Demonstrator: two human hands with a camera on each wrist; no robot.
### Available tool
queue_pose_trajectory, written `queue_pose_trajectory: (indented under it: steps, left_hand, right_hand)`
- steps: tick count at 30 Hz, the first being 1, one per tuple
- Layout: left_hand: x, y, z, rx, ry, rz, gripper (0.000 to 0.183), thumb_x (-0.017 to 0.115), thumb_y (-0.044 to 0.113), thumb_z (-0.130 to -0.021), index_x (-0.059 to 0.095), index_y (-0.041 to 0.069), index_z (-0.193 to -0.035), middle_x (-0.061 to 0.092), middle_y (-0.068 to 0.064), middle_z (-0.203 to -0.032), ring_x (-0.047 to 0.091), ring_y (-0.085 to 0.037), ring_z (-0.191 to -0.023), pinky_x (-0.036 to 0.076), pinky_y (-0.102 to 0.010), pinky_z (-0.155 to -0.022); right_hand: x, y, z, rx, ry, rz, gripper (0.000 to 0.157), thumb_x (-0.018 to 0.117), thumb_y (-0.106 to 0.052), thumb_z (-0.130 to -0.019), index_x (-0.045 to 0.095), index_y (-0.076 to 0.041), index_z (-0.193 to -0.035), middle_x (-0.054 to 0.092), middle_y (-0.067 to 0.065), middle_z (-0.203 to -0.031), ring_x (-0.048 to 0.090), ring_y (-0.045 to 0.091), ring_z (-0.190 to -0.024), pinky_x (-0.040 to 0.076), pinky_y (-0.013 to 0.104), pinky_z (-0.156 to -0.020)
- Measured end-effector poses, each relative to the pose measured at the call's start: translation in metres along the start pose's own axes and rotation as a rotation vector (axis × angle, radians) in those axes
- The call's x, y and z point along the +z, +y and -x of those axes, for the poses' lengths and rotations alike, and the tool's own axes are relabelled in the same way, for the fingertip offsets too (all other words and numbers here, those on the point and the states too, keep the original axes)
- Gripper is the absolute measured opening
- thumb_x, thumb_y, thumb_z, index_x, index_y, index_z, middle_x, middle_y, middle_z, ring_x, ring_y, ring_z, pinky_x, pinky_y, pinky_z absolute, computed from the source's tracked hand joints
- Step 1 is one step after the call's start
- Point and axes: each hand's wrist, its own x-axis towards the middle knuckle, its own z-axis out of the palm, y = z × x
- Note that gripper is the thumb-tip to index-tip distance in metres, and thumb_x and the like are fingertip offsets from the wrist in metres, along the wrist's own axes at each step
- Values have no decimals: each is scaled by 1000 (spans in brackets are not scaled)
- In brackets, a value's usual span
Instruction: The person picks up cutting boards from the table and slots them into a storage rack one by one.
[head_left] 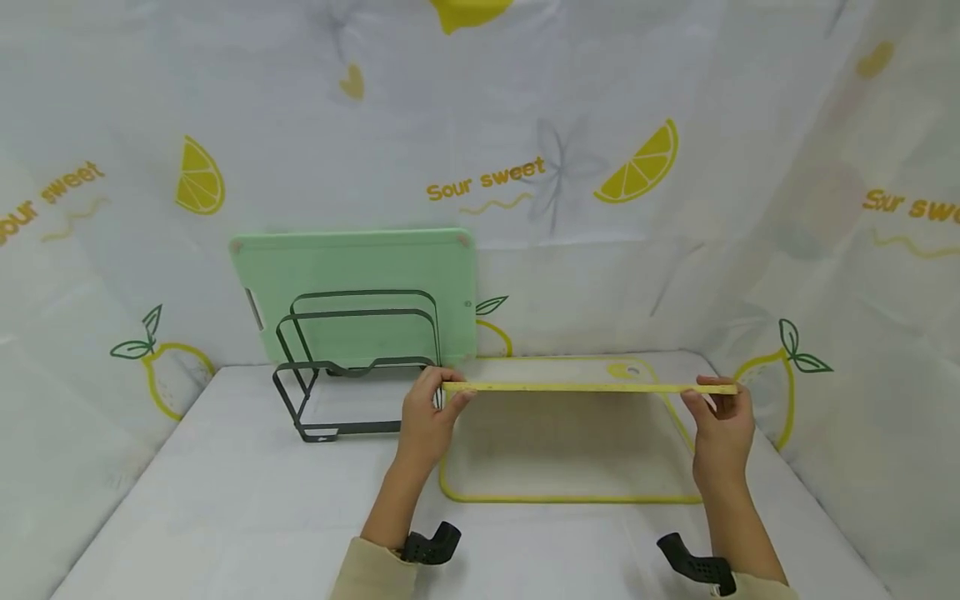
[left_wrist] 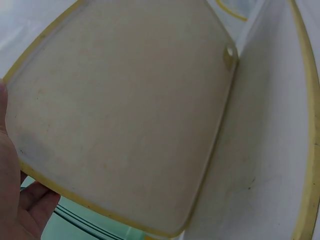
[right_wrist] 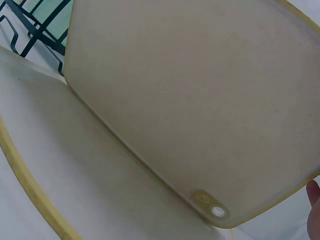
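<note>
A white cutting board with a yellow rim [head_left: 555,387] is held up and tilted, seen nearly edge-on in the head view. At its left end, my left hand [head_left: 427,421] pinches the near edge between thumb and fingers. My right hand [head_left: 723,437] pinches the right end of that edge in the same way. Under it, a second yellow-rimmed cutting board [head_left: 570,458] lies flat on the table. Both wrist views show the raised board's broad face [left_wrist: 120,110], its far edge meeting the lower board. A small hanging hole [right_wrist: 218,211] sits near that edge.
To the left stands a dark wire rack [head_left: 352,429]. A light green cutting board [head_left: 352,267] is upright in or behind it. White cloth [head_left: 225,500] covers the table, and a lemon-print sheet [head_left: 337,167] hangs at the back and sides.
</note>
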Motion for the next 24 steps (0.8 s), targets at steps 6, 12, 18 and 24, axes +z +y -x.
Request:
queue_pose_trajectory:
  steps: [6, 12, 18, 24]
  left_hand:
    - [-1, 0, -1, 3, 7, 33, 60, 55, 68, -89, 66, 10, -96, 66, -7, -93, 62, -18, -89, 54, -41, -82]
    - [-2, 5, -2, 2, 25, 47, 51, 60, 60, -92, 66, 9, -98, 66, -5, -95, 62, -16, -90, 54, -46, -82]
    - [-2, 9, -4, -10, 49, 60, 59, 57, 65, -89, 66, 7, -97, 68, -6, -95, 63, -15, -93, 57, -40, -88]
    - [-2, 12, -4, -34, 59, 68, 62, 57, 66, -89, 67, 5, -98, 68, -9, -96, 65, -15, -95, 57, -48, -93]
  right_hand:
    - [1, -2, 2, 19, 11, 56, 28, 66, 7, -93, 53, -6, -113, 58, 2, -110, 52, 11, -115, 46, 13, -92]
    - [4, -8, 2, -14, 7, 100, 26, 68, 4, -93, 55, -11, -110, 58, -1, -109, 53, 10, -114, 45, 12, -93]
    - [6, -14, 3, 4, 36, 96, 26, 71, 4, -91, 56, -8, -108, 59, -1, -106, 55, 8, -110, 48, 10, -90]
    - [8, -17, 2, 20, 71, 77, 25, 71, 7, -89, 57, -8, -103, 60, -1, -100, 56, 11, -104, 50, 10, -85]
